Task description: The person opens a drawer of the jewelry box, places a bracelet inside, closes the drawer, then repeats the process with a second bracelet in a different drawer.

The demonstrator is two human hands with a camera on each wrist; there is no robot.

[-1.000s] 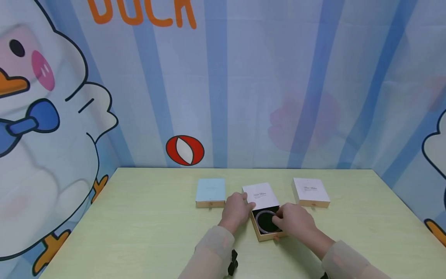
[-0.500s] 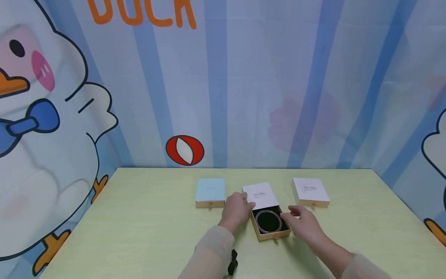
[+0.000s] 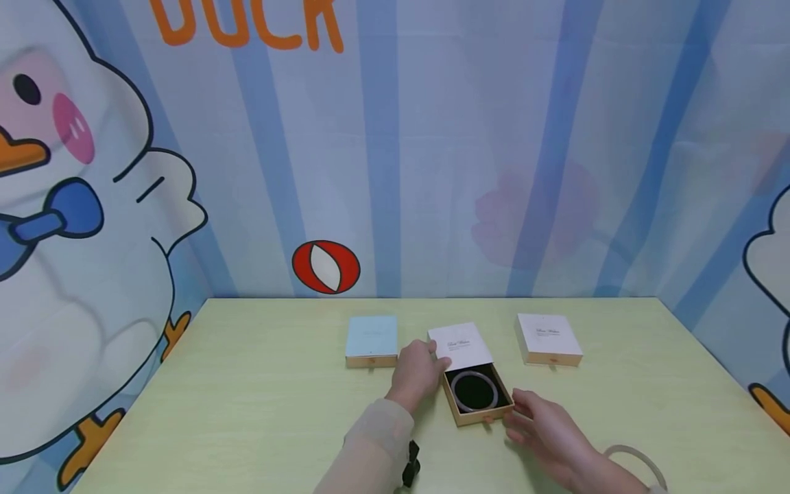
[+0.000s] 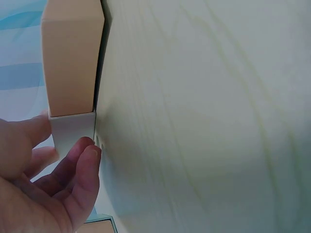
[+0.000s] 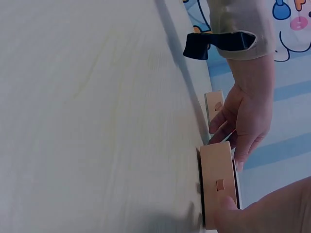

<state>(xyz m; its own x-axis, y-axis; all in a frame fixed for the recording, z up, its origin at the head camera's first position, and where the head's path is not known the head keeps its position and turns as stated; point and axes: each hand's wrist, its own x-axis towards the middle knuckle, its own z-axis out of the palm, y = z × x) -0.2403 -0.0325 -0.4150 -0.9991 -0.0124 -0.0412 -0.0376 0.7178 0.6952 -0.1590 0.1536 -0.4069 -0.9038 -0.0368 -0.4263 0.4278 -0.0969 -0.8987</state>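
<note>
The surface carries three boxes near its far edge. The open box stands askew, just right of that edge's midpoint; its drawer extends from the white cover toward the near edge. The left hand grips the cover from its left side. The right hand is at the drawer's front right corner, fingers loosely extended and grasping nothing; the right wrist view shows its thumb against the drawer front. The closed blue box lies left of the midpoint; the closed white box lies toward the far right corner. The ring lies inside the drawer. Possible faults: pressure on one front corner may wedge the drawer in the cover. A slack left grip may let the open box slide toward the far edge. A ring seated proud may catch the cover's lip.
</note>
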